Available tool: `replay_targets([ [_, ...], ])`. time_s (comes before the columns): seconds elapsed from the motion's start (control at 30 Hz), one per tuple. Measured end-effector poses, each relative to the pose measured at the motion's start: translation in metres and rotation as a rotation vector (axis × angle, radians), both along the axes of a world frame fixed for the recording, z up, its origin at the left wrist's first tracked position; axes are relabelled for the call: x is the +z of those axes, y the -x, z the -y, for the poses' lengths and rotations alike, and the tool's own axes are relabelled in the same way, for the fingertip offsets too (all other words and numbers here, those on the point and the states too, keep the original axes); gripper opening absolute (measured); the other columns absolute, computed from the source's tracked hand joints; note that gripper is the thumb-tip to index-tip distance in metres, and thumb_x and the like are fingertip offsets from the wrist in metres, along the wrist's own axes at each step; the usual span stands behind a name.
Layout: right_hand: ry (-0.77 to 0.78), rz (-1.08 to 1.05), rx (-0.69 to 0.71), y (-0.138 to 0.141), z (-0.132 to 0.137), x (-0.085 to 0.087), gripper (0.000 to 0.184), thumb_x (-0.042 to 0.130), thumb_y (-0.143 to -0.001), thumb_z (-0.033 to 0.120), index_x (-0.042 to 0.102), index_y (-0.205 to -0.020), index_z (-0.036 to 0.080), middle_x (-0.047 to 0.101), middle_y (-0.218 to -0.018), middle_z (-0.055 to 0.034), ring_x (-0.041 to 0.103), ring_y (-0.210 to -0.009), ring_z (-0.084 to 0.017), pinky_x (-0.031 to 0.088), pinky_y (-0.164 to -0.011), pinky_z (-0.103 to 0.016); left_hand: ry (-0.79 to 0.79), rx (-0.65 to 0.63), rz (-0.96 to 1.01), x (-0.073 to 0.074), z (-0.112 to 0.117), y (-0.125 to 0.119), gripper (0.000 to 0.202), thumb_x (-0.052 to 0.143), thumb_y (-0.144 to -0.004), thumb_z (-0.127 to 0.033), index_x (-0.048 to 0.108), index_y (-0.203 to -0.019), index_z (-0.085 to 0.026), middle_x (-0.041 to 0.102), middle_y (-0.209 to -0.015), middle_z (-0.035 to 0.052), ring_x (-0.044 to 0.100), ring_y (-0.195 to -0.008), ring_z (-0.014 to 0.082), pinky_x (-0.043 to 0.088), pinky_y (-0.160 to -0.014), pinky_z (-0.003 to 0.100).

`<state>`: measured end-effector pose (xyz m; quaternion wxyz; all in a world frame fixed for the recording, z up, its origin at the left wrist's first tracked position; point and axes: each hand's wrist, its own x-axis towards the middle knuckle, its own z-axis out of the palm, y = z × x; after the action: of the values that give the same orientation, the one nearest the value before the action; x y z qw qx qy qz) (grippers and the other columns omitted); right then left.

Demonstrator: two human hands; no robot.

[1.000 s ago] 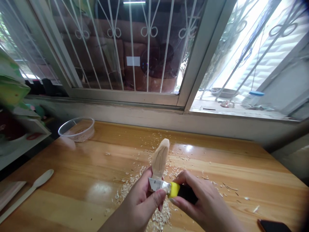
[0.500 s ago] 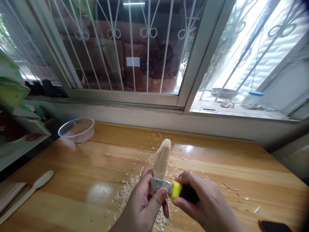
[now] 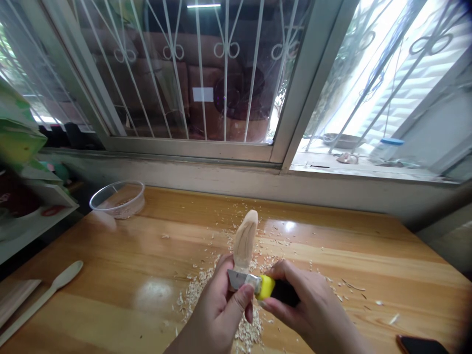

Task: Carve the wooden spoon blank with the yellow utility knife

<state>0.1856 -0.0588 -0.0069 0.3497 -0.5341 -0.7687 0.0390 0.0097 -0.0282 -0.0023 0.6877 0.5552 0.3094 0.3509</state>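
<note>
My left hand (image 3: 217, 309) is closed around the lower end of a pale, partly carved wooden piece (image 3: 245, 241) whose rounded spoon-like end points up and away. Its thumb presses on the back of a short steel blade. My right hand (image 3: 313, 309) grips the knife (image 3: 260, 286) by its yellow and black handle, with the blade lying across the wood just above my left fingers. Both hands hover over the wooden table (image 3: 332, 246), above a heap of wood shavings (image 3: 206, 290).
A clear plastic bowl (image 3: 117, 198) stands at the table's back left. A finished wooden spoon (image 3: 44, 295) lies near the left edge beside a flat pale board (image 3: 14, 295). A dark phone (image 3: 420, 344) sits at the front right corner. A barred window runs behind the table.
The hands and the wood shifted only slightly; the knife blade stays across the wood at my left thumb.
</note>
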Motion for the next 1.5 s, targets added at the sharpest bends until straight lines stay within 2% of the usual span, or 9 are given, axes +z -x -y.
replay_targets([
  [0.27, -0.015, -0.003, -0.016, -0.0023, -0.0007, -0.0005, 0.042, 0.041, -0.088, 0.06, 0.052, -0.079, 0.02, 0.059, -0.057, 0.0012, 0.053, -0.045, -0.011, 0.04, -0.042, -0.021, 0.026, 0.026, -0.004, -0.0005, 0.0012, -0.003, 0.039, 0.051, -0.084, -0.054, 0.048, -0.09, -0.016, 0.044, -0.062, -0.0056, 0.042, -0.053, 0.0078, 0.035, -0.056, 0.022],
  [0.53, 0.053, -0.016, 0.024, -0.0024, -0.0002, -0.002, 0.045, 0.037, -0.088, 0.062, 0.05, -0.076, 0.021, 0.056, -0.055, 0.0024, 0.05, -0.043, -0.01, 0.038, -0.04, -0.021, 0.064, -0.022, 0.057, 0.0001, 0.0004, -0.0006, 0.041, 0.057, -0.081, -0.052, 0.05, -0.097, -0.015, 0.048, -0.063, -0.0044, 0.045, -0.058, 0.009, 0.035, -0.06, 0.023],
  [0.73, 0.01, 0.005, 0.007, -0.0031, -0.0013, -0.0023, 0.044, 0.038, -0.089, 0.061, 0.05, -0.077, 0.021, 0.056, -0.056, 0.0022, 0.051, -0.044, -0.01, 0.039, -0.04, -0.02, 0.053, 0.001, 0.027, -0.0036, 0.0003, -0.0021, 0.041, 0.054, -0.082, -0.054, 0.049, -0.093, -0.015, 0.045, -0.059, -0.006, 0.041, -0.053, 0.0079, 0.032, -0.055, 0.023],
  [0.87, -0.07, 0.042, -0.021, -0.0025, -0.0001, -0.0012, 0.04, 0.041, -0.089, 0.058, 0.05, -0.079, 0.02, 0.057, -0.057, 0.0019, 0.053, -0.045, -0.01, 0.04, -0.041, -0.021, 0.063, 0.025, 0.04, -0.0048, 0.0004, -0.0036, 0.04, 0.055, -0.081, -0.054, 0.049, -0.092, -0.015, 0.043, -0.059, -0.0065, 0.04, -0.051, 0.0072, 0.03, -0.051, 0.022],
  [0.97, -0.075, 0.043, -0.008, -0.0014, -0.0001, 0.0003, 0.042, 0.039, -0.089, 0.059, 0.05, -0.079, 0.02, 0.057, -0.057, 0.0017, 0.053, -0.045, -0.01, 0.04, -0.041, -0.021, 0.077, 0.013, 0.038, -0.0028, 0.0005, -0.0019, 0.039, 0.057, -0.081, -0.052, 0.05, -0.095, -0.015, 0.045, -0.06, -0.006, 0.042, -0.053, 0.0075, 0.032, -0.054, 0.022],
  [1.1, -0.004, -0.001, 0.046, -0.0013, -0.0007, 0.0003, 0.046, 0.035, -0.089, 0.062, 0.05, -0.075, 0.021, 0.056, -0.055, 0.0022, 0.05, -0.042, -0.009, 0.038, -0.04, -0.02, 0.103, -0.044, 0.045, 0.003, -0.0001, 0.002, 0.042, 0.059, -0.08, -0.05, 0.051, -0.102, -0.015, 0.048, -0.063, -0.0045, 0.045, -0.059, 0.0093, 0.035, -0.061, 0.024],
  [1.33, -0.01, 0.029, -0.008, -0.0019, -0.0007, -0.0007, 0.044, 0.039, -0.088, 0.061, 0.05, -0.075, 0.02, 0.057, -0.055, 0.0014, 0.051, -0.043, -0.01, 0.04, -0.04, -0.021, 0.031, -0.022, -0.013, -0.0005, -0.0017, 0.0001, 0.039, 0.052, -0.082, -0.055, 0.048, -0.09, -0.017, 0.041, -0.06, -0.0061, 0.039, -0.053, 0.0089, 0.03, -0.052, 0.023],
  [1.5, -0.005, 0.04, -0.02, -0.0035, 0.0006, -0.0031, 0.042, 0.04, -0.088, 0.06, 0.051, -0.077, 0.02, 0.058, -0.057, 0.0006, 0.053, -0.045, -0.011, 0.04, -0.041, -0.022, 0.013, -0.013, -0.064, -0.0037, -0.0012, -0.0008, 0.042, 0.049, -0.083, -0.057, 0.048, -0.093, -0.016, 0.039, -0.059, -0.0064, 0.037, -0.052, 0.0092, 0.03, -0.051, 0.023],
])
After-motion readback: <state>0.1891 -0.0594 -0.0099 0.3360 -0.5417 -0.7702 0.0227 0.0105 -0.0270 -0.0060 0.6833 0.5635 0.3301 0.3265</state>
